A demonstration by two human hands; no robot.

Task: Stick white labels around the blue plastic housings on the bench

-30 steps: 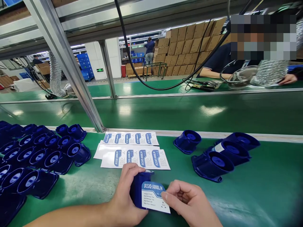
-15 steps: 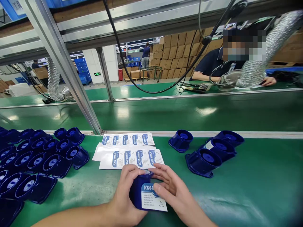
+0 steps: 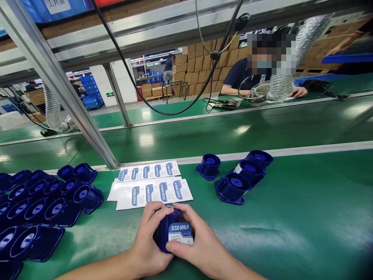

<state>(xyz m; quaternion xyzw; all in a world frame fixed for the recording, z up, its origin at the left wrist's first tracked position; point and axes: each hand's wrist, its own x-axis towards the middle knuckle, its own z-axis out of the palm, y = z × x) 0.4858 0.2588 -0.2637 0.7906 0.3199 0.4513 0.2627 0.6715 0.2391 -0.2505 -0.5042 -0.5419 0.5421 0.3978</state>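
Observation:
Low in the middle of the view, a dark blue plastic housing [image 3: 162,233] is gripped between both my hands. My left hand [image 3: 151,241] wraps its left side, thumb over the top. Around its right side curls my right hand [image 3: 196,237], its thumb pressing on the lower part of a white and blue label [image 3: 179,228] printed DC52Q-5000L/H. The label lies against the housing's front; its right end is hidden by my hand. Just beyond are label sheets [image 3: 154,192] with several similar labels.
Several blue housings [image 3: 37,210] stand in rows at left. Another small group [image 3: 234,186] sits at right, at least one bearing a label. A metal post [image 3: 84,112] rises behind the sheets. A black cable [image 3: 171,112] hangs across. A person [image 3: 236,79] sits across the green bench [image 3: 276,225].
My right hand has closed round the housing, its thumb moving down and left over the label. The label, earlier sticking out at the lower right, now lies against the housing. The view has shifted and tilted.

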